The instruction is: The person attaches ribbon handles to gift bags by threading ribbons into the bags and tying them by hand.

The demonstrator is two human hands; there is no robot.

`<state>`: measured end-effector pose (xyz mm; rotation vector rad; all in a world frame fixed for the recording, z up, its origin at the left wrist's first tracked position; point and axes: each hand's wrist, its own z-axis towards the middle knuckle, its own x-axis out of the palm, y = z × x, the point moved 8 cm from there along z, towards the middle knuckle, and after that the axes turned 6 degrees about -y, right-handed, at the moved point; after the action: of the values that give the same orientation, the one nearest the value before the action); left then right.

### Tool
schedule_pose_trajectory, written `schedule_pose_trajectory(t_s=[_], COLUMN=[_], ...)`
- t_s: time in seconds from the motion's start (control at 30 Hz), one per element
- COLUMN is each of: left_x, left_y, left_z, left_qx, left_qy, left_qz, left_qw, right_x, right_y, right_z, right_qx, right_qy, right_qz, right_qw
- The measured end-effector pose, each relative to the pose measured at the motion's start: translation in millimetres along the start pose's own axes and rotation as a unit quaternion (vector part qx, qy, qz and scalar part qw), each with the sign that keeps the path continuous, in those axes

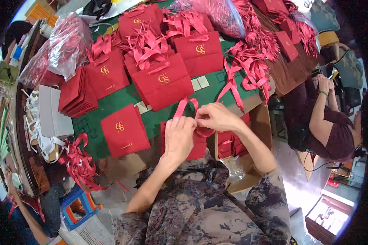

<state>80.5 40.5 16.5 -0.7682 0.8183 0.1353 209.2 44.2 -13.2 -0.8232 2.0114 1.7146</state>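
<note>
At the table's near edge, both hands work close together over a red paper bag [197,148]. A pinkish-red ribbon [182,107] arches up in a loop beyond the fingers. My left hand [180,136] is closed on the ribbon at the bag's upper edge. Thumb and fingers of my right hand [217,117] pinch together beside it, also at the ribbon; the exact grip is partly hidden. Just to the left lies a flat red paper bag [125,136] with a gold emblem. Beyond my hands stands a red gift bag [163,81] with a ribbon handle.
Several ribboned bags fill the far side of the green table [90,143]. Loose ribbons [249,67] hang at right, another bunch [81,163] at left. An open carton [261,126] holding red bags stands by my right forearm. A seated person [323,118] is at right.
</note>
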Motion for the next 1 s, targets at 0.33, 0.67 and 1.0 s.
schedule_pose_trajectory(t_s=[0.33,0.67,1.0], left_x=[-2.5,-7.0,-22.7], left_y=[31.3,53.9,-15.6], left_z=[0.4,-2.9,-8.8], left_qx=[-0.082,-0.135,-0.036], left_qy=[0.024,-0.021,-0.087], left_qz=[-0.017,-0.023,-0.064], left_qw=[0.996,0.99,0.994], right_x=[-18.4,-62.7,-36.8], right_y=[-13.0,-27.0,-0.5], right_z=[0.6,-65.8,-89.6], right_qx=[0.064,0.037,0.014], right_qy=[-0.257,-0.4,-0.299], right_qz=[0.086,-0.179,-0.203], right_qw=[0.96,0.898,0.932])
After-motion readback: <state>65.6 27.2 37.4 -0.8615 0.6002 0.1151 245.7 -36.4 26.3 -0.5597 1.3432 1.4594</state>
